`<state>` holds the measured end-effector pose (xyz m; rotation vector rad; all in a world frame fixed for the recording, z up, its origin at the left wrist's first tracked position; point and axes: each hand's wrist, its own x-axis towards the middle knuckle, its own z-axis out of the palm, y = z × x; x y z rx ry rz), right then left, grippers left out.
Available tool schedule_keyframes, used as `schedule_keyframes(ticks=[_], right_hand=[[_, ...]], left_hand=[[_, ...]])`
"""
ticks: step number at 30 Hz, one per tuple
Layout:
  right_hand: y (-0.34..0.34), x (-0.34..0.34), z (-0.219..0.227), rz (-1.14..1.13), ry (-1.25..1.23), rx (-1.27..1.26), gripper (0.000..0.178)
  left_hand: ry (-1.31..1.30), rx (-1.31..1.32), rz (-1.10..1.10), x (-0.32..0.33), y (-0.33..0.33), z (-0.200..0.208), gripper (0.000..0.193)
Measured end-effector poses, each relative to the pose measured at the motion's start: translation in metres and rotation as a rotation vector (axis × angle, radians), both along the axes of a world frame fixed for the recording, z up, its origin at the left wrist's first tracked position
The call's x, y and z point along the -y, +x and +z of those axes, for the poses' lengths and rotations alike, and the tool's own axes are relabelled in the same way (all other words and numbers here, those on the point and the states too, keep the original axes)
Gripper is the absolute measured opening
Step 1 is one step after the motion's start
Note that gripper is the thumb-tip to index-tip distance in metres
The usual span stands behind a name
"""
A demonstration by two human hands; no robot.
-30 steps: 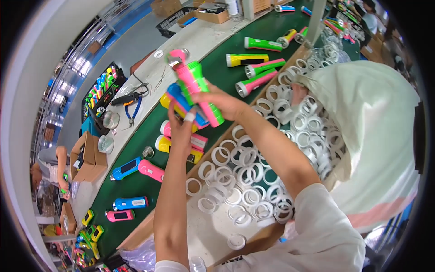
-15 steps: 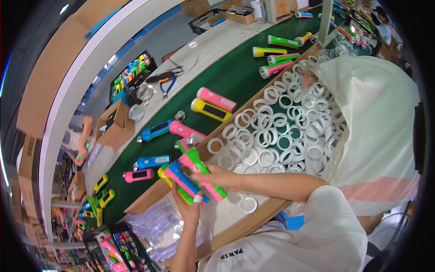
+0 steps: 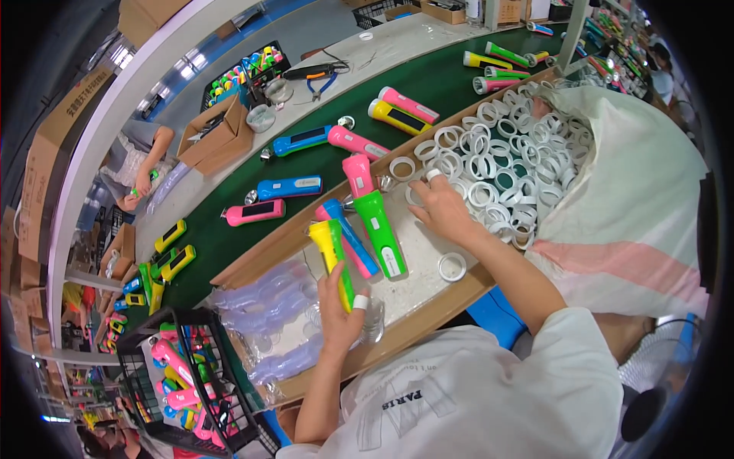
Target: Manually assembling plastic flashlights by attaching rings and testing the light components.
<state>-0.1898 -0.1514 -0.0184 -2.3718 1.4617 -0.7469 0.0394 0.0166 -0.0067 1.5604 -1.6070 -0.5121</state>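
- Watching the head feed from my end: the left hand [image 3: 340, 315] is wrapped around the lower body of a yellow and green flashlight [image 3: 329, 245], with its head pointing away from the wearer. There's a white wrap on the thumb.
- The right hand [image 3: 442, 210] is over by the pile of white rings [image 3: 514, 170], fingers spread and bent, another white wrap on one finger. One ring [image 3: 408, 197] sits right at the fingers, but I can't tell if it's pinched or just touched.
- Between the hands, a green flashlight [image 3: 378, 229] and a blue and pink flashlight [image 3: 353, 243] lie side by side on the white work surface [image 3: 420, 249], with a pink flashlight [image 3: 357, 176] up at the green one's far end.
- One loose ring [image 3: 443, 273] lies by itself on that surface, near the right forearm.
- Left of the yellow one I've got a heap of clear plastic pieces [image 3: 267, 310], then a black crate [image 3: 136, 375] full of colourful flashlights.
- Big white sack [image 3: 627, 199] on the right, just beside the rings.
- More flashlights lie past the wooden rim on the green belt [image 3: 206, 233], including a blue one [image 3: 290, 187].
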Motion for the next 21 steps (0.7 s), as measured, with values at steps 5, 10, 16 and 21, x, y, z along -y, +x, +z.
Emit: schedule_keyframes(ticks=[5, 10, 16, 21], right_hand=[[-0.005, -0.005, -0.031, -0.028, -0.245, -0.251, 0.031], [-0.004, -0.015, 0.005, -0.097, 0.067, 0.200, 0.028], [0.022, -0.026, 0.018, 0.065, 0.027, 0.446, 0.025], [0.029, -0.046, 0.010, 0.200, -0.010, 0.511, 0.028]], left_hand=[[0.162, 0.137, -0.215, -0.005, -0.011, -0.002, 0.058], [0.297, -0.129, -0.342, -0.009, 0.009, 0.002, 0.052], [0.158, 0.586, -0.298, -0.021, 0.002, -0.003, 0.046], [0.226, 0.321, -0.293, -0.017, 0.017, -0.004, 0.034]])
